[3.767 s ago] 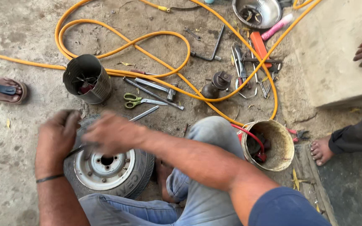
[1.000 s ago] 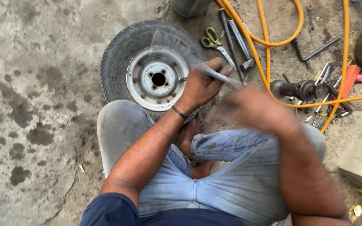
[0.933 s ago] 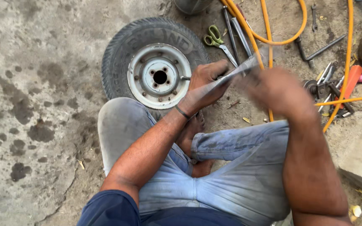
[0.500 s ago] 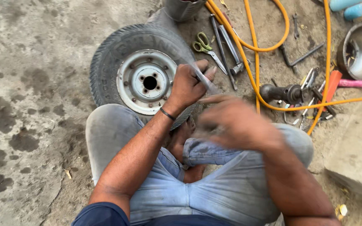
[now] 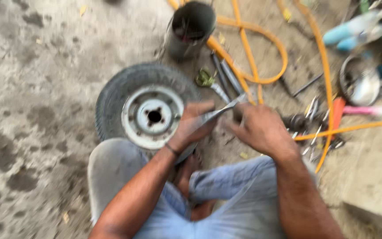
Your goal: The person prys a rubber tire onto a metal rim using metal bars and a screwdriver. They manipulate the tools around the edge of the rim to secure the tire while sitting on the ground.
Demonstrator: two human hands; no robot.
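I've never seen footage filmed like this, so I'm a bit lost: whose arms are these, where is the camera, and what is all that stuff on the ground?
The camera sits on the person's head and looks down, so both arms are their own. They sit on a concrete floor. The left hand and right hand together hold a thin grey strip; blur hides what it is. Beside the left hand lies a small tyre on a metal wheel. Further off are a dark can, an orange hose and scattered tools.

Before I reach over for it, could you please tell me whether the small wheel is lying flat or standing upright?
Lying flat: the wheel shows its full round rim face and hub upward on the ground.
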